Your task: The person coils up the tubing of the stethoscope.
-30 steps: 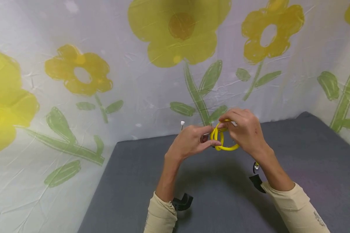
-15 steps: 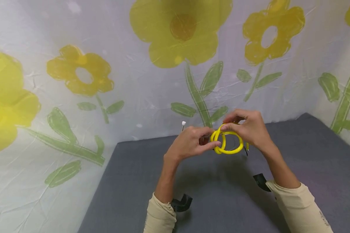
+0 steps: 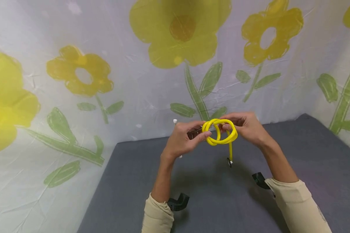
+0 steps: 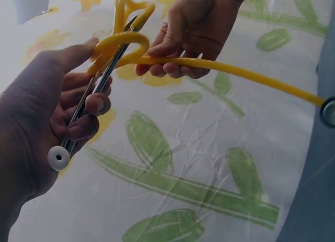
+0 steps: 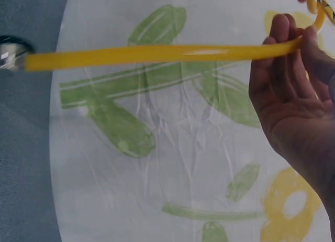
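Observation:
Both hands hold a yellow stethoscope (image 3: 234, 133) above the table, its tubing coiled into overlapping loops. My left hand (image 3: 181, 139) grips the loops and the metal ear tubes (image 4: 109, 73), thumb on the near side and fingers curled behind. A white ear tip (image 4: 58, 158) sticks out beneath that hand in the left wrist view. On the other side, my right hand (image 3: 250, 128) pinches the tubing between thumb and fingers, its fingertips partly hidden behind the loops in the head view. From there a free length of tubing (image 5: 141, 54) hangs down to the round chest piece (image 3: 229, 162).
A dark grey table (image 3: 140, 181) lies under the hands. Behind it hangs a whitish sheet (image 3: 145, 94) printed with yellow flowers and green leaves. Black wrist mounts (image 3: 179, 202) sit by the beige sleeves (image 3: 158, 215).
The loops have shifted left and turned to face the head camera more. My right hand has changed its hold on the tubing; the chest piece has swung left and now hangs below the loops.

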A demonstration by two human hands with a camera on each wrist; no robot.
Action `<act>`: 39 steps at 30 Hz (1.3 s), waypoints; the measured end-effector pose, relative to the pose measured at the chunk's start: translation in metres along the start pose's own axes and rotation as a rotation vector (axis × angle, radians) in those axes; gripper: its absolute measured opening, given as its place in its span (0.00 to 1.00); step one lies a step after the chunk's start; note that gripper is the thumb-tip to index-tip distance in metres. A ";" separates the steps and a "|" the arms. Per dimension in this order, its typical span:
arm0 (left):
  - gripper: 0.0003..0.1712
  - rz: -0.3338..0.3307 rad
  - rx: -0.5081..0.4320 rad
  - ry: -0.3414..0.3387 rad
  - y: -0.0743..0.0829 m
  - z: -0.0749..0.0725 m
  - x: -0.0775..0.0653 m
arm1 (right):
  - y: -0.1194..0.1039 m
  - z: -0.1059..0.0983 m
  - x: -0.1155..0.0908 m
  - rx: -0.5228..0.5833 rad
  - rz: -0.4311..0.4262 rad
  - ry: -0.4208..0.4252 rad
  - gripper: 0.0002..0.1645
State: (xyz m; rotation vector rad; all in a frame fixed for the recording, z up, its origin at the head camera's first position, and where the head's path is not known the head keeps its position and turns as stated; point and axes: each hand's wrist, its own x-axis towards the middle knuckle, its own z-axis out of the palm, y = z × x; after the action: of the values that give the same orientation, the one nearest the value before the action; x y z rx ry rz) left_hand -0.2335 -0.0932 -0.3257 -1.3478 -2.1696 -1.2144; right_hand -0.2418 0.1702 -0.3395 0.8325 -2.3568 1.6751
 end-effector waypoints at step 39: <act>0.19 -0.203 0.557 0.619 -0.008 0.016 0.007 | -0.040 0.040 -0.006 -0.333 -0.101 -0.316 0.06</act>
State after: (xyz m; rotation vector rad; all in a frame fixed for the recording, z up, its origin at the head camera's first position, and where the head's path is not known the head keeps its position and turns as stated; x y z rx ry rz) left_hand -0.2416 -0.0786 -0.3346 -0.4545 -1.9819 -0.8336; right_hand -0.2087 0.1272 -0.3233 1.1934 -2.6383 1.1350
